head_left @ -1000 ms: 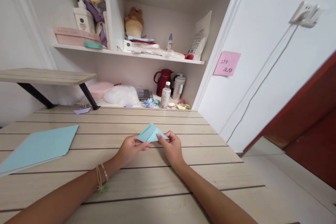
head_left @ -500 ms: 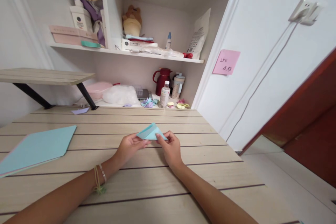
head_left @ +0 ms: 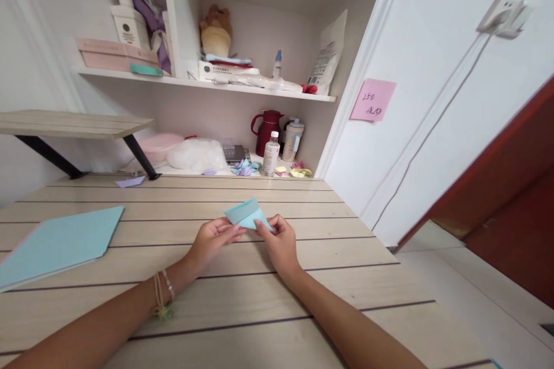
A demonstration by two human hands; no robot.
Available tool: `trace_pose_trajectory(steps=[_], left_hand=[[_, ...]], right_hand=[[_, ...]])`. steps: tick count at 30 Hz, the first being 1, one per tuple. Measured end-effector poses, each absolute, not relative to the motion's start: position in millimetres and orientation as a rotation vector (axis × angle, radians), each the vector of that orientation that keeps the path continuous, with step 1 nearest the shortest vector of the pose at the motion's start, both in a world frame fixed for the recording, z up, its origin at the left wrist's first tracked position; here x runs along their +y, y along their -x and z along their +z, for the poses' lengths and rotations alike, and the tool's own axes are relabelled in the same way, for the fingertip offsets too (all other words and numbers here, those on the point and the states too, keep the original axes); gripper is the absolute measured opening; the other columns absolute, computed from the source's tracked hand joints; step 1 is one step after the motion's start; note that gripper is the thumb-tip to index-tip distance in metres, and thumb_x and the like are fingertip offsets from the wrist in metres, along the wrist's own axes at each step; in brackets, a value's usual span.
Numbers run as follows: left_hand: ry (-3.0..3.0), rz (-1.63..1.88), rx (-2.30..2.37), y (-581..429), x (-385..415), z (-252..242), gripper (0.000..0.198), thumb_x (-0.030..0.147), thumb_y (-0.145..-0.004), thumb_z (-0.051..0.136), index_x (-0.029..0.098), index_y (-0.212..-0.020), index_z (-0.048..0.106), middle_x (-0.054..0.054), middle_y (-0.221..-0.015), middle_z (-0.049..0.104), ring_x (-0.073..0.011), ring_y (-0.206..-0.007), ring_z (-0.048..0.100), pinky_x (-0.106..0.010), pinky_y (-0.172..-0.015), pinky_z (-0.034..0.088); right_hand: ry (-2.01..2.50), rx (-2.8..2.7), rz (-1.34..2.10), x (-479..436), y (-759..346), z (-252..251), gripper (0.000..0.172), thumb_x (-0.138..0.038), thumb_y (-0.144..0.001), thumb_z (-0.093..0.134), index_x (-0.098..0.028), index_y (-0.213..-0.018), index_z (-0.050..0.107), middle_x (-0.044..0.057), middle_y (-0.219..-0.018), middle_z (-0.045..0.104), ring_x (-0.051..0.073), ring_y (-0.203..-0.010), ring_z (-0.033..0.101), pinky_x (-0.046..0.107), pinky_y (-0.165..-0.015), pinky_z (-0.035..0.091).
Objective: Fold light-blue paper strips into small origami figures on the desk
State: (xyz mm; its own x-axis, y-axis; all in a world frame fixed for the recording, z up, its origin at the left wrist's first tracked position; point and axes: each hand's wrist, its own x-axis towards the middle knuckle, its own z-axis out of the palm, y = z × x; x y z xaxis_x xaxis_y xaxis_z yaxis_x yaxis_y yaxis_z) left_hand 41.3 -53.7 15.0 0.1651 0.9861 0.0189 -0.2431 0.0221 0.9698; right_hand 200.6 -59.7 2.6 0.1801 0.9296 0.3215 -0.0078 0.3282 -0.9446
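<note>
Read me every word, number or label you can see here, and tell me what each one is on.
"250", handwritten on the pink sticky note; the line under it is illegible.
Too small to read: print on the pump bottle, white box, white bag and clear bottle.
No writing shows on the folded blue paper.

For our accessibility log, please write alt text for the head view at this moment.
The left hand and right hand pinch a folded light-blue paper between them over a wooden table. A stack of blue sheets lies to the left; cluttered shelves stand behind.
</note>
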Motion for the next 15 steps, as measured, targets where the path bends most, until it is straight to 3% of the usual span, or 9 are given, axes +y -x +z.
trace_pose_trajectory(steps=[5, 15], left_hand=[[-1.139, 1.211, 0.913, -40.2, -52.7, 11.6, 0.025, 0.025, -0.062, 0.072, 0.011, -0.082, 0.066, -0.01, -0.083, 0.073, -0.0248, -0.086, 0.066, -0.033, -0.08, 0.051], [-1.165, 1.117, 0.945, -41.9, -53.7, 14.6, 0.032, 0.026, -0.064, 0.071, 0.009, -0.091, 0.065, -0.013, -0.085, 0.072, -0.0256, -0.08, 0.067, -0.033, -0.075, 0.053]], right_hand=[[1.018, -1.2, 0.855, -59.3, -199.7, 2.5, 0.029, -0.04, -0.07, 0.061, -0.02, -0.057, 0.045, -0.001, -0.058, 0.056, 0.015, -0.061, 0.054, 0.026, -0.057, 0.042], [1.051, -1.25, 0.829, -60.5, -200.3, 3.5, 0.03, -0.037, -0.066, 0.064, -0.019, -0.055, 0.042, -0.005, -0.053, 0.047, 0.011, -0.052, 0.044, 0.023, -0.051, 0.036]])
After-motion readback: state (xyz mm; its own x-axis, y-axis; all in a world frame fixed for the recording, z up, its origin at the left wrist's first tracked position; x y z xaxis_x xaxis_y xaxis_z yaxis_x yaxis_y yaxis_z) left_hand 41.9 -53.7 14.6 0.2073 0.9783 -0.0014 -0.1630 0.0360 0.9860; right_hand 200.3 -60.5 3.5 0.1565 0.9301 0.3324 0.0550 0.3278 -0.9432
